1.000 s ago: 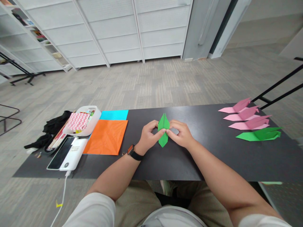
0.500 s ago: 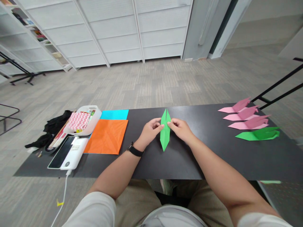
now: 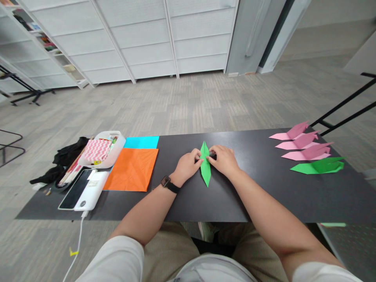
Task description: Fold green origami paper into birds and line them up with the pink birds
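Note:
A narrow, diamond-shaped piece of folded green origami paper (image 3: 205, 168) is between my hands over the middle of the dark table (image 3: 182, 207). Its far tip shows a slit down the centre, and its near tip points toward me. My left hand (image 3: 188, 163) pinches its left edge with thumb and fingers. On the opposite edge, my right hand (image 3: 225, 159) grips it, thumb on top and fingers curled. The undersides of the fingers are hidden.
At the right stand several folded paper birds: pink ones (image 3: 307, 152) and a green one (image 3: 317, 166). Orange paper (image 3: 132, 170) and blue paper (image 3: 141, 142) lie left. Beyond them are a white basket (image 3: 117, 150), a phone (image 3: 75, 190) and a cabled white power bank (image 3: 91, 192).
The green paper was lifted and turned, showing a wider face half a second ago, and now looks narrower and lower. Both hands shifted their grip along its edges.

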Tool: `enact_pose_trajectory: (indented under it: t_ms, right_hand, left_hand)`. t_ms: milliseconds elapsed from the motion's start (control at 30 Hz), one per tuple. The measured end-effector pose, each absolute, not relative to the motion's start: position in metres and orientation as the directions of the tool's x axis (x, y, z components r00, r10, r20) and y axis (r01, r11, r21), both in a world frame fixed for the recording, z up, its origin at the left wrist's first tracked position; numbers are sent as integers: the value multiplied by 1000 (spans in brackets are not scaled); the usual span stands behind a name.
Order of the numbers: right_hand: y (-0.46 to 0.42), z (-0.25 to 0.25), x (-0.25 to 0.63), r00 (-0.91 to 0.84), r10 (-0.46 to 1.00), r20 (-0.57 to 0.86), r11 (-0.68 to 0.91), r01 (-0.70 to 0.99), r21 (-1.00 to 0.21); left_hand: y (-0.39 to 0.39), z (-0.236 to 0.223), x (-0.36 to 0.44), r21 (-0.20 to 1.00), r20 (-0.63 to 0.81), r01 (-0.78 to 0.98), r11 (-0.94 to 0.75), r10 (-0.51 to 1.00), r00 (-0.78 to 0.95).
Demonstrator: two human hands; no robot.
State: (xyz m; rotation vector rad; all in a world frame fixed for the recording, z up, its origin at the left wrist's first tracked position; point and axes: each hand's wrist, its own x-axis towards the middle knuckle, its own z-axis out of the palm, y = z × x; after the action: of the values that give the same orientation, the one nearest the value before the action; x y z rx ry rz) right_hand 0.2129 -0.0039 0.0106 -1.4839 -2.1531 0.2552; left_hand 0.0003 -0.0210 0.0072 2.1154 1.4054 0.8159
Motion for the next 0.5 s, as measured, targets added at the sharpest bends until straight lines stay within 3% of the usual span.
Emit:
enact_pose_trajectory:
  t_ms: [267,500]
  right_hand:
    - [-1,-4,215,-382,855,351,499,791,-354]
    - [-4,3,214,-389,896,214,440,841,-313]
  left_hand:
    - [-18,4,0,402,322,757,-516,853,410]
    - [-21,11,1,317,268,773,-549,834,482]
